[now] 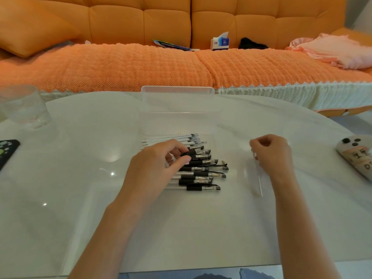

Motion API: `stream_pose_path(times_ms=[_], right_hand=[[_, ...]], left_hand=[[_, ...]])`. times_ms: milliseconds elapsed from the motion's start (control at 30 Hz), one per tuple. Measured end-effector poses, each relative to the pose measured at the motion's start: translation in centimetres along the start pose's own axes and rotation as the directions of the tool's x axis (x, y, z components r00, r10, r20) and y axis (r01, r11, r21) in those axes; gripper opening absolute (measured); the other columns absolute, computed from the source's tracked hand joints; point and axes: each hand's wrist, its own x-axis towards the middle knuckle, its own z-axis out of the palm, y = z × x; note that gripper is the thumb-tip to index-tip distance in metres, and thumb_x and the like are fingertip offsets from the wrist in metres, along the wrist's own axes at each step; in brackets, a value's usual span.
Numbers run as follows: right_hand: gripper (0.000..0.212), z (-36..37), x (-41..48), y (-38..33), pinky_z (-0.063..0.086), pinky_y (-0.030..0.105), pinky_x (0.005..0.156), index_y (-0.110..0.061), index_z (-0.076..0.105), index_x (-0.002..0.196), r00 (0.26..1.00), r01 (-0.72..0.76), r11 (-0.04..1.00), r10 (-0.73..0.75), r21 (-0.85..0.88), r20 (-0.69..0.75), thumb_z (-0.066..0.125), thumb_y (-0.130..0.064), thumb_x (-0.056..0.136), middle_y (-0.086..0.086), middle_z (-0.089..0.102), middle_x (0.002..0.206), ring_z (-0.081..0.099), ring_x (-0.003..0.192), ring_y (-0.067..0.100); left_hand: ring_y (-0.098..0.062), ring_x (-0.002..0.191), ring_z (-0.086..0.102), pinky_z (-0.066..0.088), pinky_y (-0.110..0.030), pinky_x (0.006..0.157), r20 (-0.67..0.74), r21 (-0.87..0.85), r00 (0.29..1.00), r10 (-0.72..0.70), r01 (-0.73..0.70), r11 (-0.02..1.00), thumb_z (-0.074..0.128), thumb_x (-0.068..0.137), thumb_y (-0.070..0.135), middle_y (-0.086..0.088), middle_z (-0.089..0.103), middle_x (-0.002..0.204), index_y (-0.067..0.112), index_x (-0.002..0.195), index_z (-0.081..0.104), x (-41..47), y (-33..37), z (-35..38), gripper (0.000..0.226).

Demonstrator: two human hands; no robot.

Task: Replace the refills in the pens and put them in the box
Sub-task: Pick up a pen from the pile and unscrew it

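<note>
Fingers (173,145) around pen (190,153), box (177,89) behind

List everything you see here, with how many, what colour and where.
pens: about ten, black and clear, mid table
refills: several, white, behind pens
box: one, clear, behind refills
glass: one, clear, far left
dark phone: one, black, left edge
cased phone: one, pale, right edge
tissue box: one, white-blue, on sofa
sofa: one, orange, beyond table
thin tube: one, clear, blurred, right of pens
left hand: grips a pen
right hand: pinches thin tube
</note>
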Motion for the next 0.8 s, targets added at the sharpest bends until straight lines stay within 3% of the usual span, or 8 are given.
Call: stream_pose_path(times_ms=[167,333,433,567,633,800], right_hand=[[0.013,1.3,0.2,0.3,0.045,0.033,0.073,-0.010,0.065,0.089,0.999,-0.024,0.978,0.031,-0.209,0.031,0.055,-0.019,0.086,0.006,0.066,0.089,0.060,0.086,0.028],[0.013,1.4,0.3,0.3,0.045,0.034,0.077,-0.013,0.065,0.091,0.999,-0.006,0.963,0.015,-0.270,0.032,0.059,-0.023,0.085,0.004,0.066,0.098,0.060,0.091,0.026],[0.010,1.7,0.3,-0.6,0.040,0.030,0.073,-0.015,0.068,0.092,0.982,0.182,0.967,-0.187,-0.179,-0.010,0.061,-0.017,0.085,0.004,0.065,0.095,0.057,0.085,0.018],[0.011,4.3,-0.6,-2.4,0.033,0.016,0.067,-0.021,0.070,0.093,0.869,0.471,0.879,-0.445,-0.083,0.218,0.063,-0.015,0.088,-0.006,0.060,0.089,0.043,0.078,0.005],[0.011,5.7,-0.7,-2.7,0.031,0.013,0.067,-0.022,0.071,0.093,0.829,0.518,0.853,-0.479,-0.071,0.288,0.062,-0.016,0.088,-0.007,0.061,0.090,0.043,0.084,0.007],[0.010,7.5,-0.6,-3.1,0.030,0.022,0.072,-0.019,0.072,0.093,0.805,0.549,0.830,-0.497,-0.092,0.323,0.063,-0.016,0.088,-0.004,0.062,0.090,0.043,0.087,0.009]], left_hand=[[0.000,0.074,0.054,0.043,-0.018,0.063,0.011,0.008,1.000,-0.005,0.005,1.000,0.069,0.080,0.040,0.022,0.061,0.073,0.038,0.085,0.063,0.0,-0.2,-0.1,0.008],[0.000,0.075,0.055,0.043,-0.017,0.064,0.017,0.017,1.000,-0.018,0.018,1.000,0.068,0.080,0.041,0.021,0.062,0.075,0.041,0.084,0.061,-0.1,-0.4,-0.4,0.008],[0.001,0.077,0.054,0.042,-0.015,0.064,0.021,0.021,0.999,-0.031,0.031,0.999,0.068,0.080,0.040,0.021,0.062,0.076,0.041,0.084,0.061,-0.1,-0.5,-0.5,0.008],[0.000,0.077,0.055,0.043,-0.018,0.065,0.010,0.018,0.999,-0.042,0.042,0.999,0.068,0.081,0.041,0.021,0.062,0.076,0.039,0.084,0.062,-0.1,-0.7,-0.6,0.007],[0.000,0.076,0.055,0.044,-0.019,0.066,0.009,0.016,0.999,-0.048,0.048,0.999,0.068,0.081,0.042,0.021,0.062,0.077,0.038,0.085,0.063,0.0,-0.7,-0.6,0.008],[-0.001,0.076,0.056,0.044,-0.019,0.066,0.009,0.022,0.998,-0.057,0.057,0.998,0.068,0.081,0.041,0.020,0.063,0.078,0.037,0.086,0.063,-0.2,-1.0,-0.9,0.008]])
